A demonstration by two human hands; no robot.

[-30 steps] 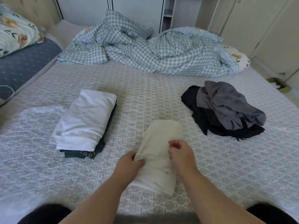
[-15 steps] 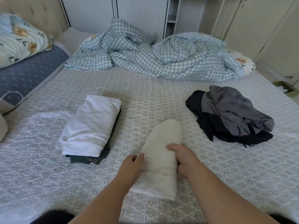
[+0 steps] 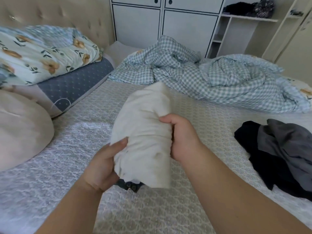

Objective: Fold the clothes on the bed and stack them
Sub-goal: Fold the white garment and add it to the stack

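Bed (image 3: 194, 208) w/ patterned cover filled the view. Crumpled checked duvet (image 3: 211, 78) lay at far side, floral pillow (image 3: 42, 53) far left on a blue pillow (image 3: 76, 85). Dark & grey clothes pile (image 3: 283, 156) sat unfolded at right, apart from hands. Folded cream garment (image 3: 145, 132) was mid-bed, above a dark folded item (image 3: 130, 186) just peeking out underneath. Left hand (image 3: 103, 168) and right hand (image 3: 184, 141) gripped it from either side, fingers curled into the cloth.
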